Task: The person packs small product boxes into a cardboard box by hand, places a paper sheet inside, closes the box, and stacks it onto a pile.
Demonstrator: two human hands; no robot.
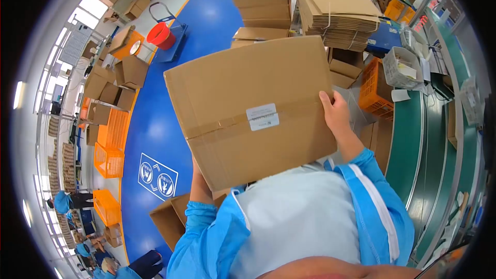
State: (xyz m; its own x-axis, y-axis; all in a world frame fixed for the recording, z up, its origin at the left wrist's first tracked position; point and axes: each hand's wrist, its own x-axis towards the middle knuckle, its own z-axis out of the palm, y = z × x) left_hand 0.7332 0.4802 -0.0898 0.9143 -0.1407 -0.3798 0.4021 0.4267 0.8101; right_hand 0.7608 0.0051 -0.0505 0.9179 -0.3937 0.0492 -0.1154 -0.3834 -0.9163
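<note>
A large brown cardboard box is held up in front of the chest, its taped side facing the camera. A white label sits across the tape seam near the middle of that side. My right hand grips the box's right edge, with the thumb lying on the near face. At the lower left, my left hand supports the box from its left side; its fingers are hidden behind the cardboard.
Flattened cardboard stacks stand ahead. On the right is a green conveyor beside an orange crate. A red bucket rests on a blue cart. An open box is at lower left. Several people are at far left.
</note>
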